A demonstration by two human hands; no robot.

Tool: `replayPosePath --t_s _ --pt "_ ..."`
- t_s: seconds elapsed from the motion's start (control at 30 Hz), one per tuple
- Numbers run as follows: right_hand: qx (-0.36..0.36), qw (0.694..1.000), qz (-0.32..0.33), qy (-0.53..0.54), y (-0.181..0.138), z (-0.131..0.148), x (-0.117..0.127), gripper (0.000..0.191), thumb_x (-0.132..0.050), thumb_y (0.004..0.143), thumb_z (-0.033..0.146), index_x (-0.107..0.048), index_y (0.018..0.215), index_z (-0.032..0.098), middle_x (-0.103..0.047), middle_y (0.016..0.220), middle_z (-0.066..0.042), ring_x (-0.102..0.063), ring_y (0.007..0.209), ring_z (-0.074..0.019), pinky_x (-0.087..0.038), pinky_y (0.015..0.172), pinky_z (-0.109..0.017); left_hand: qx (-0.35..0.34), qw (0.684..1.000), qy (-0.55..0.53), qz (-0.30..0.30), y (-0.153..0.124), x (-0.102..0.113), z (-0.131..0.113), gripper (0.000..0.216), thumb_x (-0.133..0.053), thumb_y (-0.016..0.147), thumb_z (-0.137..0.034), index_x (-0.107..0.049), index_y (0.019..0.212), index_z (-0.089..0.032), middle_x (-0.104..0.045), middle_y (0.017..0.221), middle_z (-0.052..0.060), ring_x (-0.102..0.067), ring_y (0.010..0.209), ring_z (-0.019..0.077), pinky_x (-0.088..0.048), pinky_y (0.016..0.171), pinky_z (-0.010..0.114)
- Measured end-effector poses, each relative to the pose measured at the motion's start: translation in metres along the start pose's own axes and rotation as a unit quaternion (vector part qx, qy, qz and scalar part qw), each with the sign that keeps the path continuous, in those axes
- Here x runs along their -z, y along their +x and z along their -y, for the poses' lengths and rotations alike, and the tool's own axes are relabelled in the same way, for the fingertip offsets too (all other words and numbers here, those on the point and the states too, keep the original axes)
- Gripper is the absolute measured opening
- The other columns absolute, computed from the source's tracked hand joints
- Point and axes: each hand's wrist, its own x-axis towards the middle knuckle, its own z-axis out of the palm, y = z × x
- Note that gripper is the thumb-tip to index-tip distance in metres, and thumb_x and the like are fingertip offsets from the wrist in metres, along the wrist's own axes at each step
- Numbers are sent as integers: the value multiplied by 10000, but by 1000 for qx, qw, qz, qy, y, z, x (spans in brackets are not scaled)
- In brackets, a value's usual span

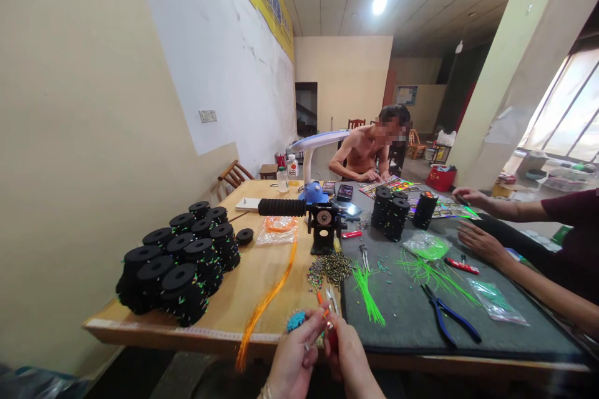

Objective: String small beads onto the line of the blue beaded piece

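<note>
**Both hands closed on small parts at near worktop edge**

The left hand (294,358) and right hand (349,358) meet at the near edge of the worktop (262,274). Left fingers pinch a small blue-beaded piece (296,320). Right fingers are closed on a thin orange-tipped item (327,315); its exact form cannot be told. An orange strand bundle (264,305) lies just left of them. Green strands (367,290) and blue-handled pliers (449,315) rest on the dark mat (412,324). Stacked black spools (180,265) stand far left.

wooden table (262,274), dark mat (412,318), black spools (180,262), blue pliers (449,315), green strands (367,290)
</note>
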Motion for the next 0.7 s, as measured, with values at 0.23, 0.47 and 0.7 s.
replayPosePath --t_s 0.23,0.47,0.7 --pt "-16 1000 -22 3 0 0 -1 682 -357 746 786 -430 393 208 -291 314 62 -254 271 -59 -151 308 -203 -14 1000 20 8 2 3 2 115 -785 677 -94 -672 693 -111 -757 974 141 -719 827 172 -225 287 109" --pt "-29 999 -23 8 1 -1 -3 683 -371 725 801 -431 390 208 -284 309 65 -239 263 -54 -149 300 -203 -37 999 27 19 2 4 3 160 -833 621 -125 -678 655 -106 -754 939 117 -658 610 87 -211 302 104" --pt "-18 999 -23 26 -1 4 -1 644 -407 758 745 -442 418 199 -298 330 69 -234 280 -47 -157 308 -192 -45 998 42 24 3 4 3 182 -846 598 -151 -674 645 -117 -753 939 112 -632 554 81 -198 307 112"
